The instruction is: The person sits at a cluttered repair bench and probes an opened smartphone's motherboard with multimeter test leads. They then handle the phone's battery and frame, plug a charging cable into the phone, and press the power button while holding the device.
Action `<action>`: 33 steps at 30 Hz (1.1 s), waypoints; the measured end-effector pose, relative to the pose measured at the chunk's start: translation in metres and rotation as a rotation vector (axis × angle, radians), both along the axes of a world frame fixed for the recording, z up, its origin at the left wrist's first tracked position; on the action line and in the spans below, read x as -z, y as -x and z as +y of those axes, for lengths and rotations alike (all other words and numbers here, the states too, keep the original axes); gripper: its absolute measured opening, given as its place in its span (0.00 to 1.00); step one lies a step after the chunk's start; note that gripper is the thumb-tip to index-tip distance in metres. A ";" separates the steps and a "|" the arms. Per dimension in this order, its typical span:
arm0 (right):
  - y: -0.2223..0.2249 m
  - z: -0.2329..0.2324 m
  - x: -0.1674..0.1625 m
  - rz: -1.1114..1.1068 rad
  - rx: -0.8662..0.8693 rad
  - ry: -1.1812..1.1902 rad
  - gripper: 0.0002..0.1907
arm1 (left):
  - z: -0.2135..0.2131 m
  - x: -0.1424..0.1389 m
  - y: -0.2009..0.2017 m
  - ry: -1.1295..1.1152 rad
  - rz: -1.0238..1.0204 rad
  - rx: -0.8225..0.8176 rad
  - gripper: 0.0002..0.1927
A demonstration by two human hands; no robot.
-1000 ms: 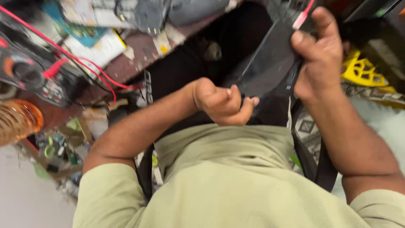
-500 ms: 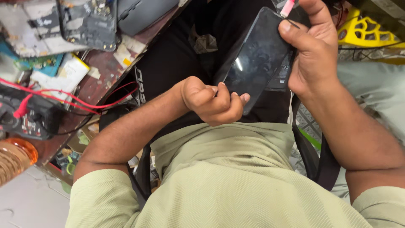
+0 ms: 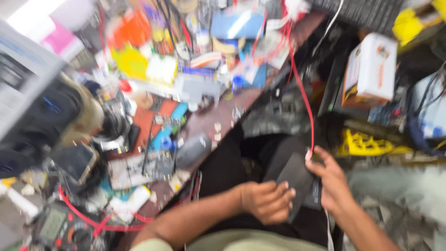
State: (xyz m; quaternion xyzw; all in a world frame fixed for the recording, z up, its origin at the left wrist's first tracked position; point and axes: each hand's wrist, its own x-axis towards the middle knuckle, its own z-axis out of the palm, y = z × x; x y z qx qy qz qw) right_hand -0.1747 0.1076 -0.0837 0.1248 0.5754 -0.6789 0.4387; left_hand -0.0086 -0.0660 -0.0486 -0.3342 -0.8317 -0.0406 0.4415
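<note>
Dark phone (image 3: 297, 183) beside cluttered workbench (image 3: 223, 116)

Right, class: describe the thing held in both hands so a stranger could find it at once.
Start at the cluttered brown workbench and drop to the person's lap at its near edge. There the left hand and right hand grip a flat dark slab, the only plain black rectangle, with a red wire ending beside it.

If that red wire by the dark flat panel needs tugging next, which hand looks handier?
Probably the right hand. Its fingertips sit at the upper corner of the dark flat rectangular panel, right where the thin red wire comes down. The left hand grips the panel's lower edge, farther from the wire.
</note>
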 end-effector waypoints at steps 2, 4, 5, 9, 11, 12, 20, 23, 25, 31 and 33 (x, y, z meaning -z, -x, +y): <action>0.000 -0.004 0.003 -0.031 0.010 -0.002 0.32 | -0.001 -0.001 -0.001 -0.015 -0.023 0.022 0.08; 0.000 -0.008 0.008 -0.056 -0.002 0.013 0.33 | -0.002 0.001 -0.004 -0.030 -0.032 0.014 0.07; 0.001 -0.010 0.010 -0.072 -0.016 0.025 0.32 | -0.003 0.002 -0.006 -0.019 -0.023 0.007 0.07; 0.002 -0.018 0.015 -0.107 -0.089 0.021 0.29 | -0.002 0.004 -0.018 -0.011 0.003 -0.054 0.08; 0.000 -0.029 0.015 -0.098 -0.136 0.025 0.28 | -0.005 0.002 -0.028 -0.008 0.008 -0.099 0.09; -0.002 -0.035 0.015 -0.090 -0.162 0.032 0.28 | -0.006 0.000 -0.033 -0.010 0.008 -0.123 0.09; -0.018 -0.095 0.009 -0.088 -0.374 0.083 0.27 | -0.020 -0.011 -0.072 0.000 0.012 -0.330 0.10; -0.023 -0.107 0.005 -0.085 -0.440 0.048 0.27 | -0.020 -0.009 -0.080 -0.004 0.001 -0.375 0.10; -0.024 -0.111 0.001 -0.102 -0.454 0.045 0.28 | -0.021 -0.007 -0.082 0.000 0.006 -0.400 0.10; -0.019 -0.111 -0.005 -0.108 -0.433 0.063 0.29 | -0.021 -0.007 -0.074 -0.036 -0.005 -0.383 0.10; -0.017 -0.107 -0.006 -0.102 -0.419 0.066 0.28 | -0.021 -0.008 -0.070 -0.033 -0.032 -0.365 0.10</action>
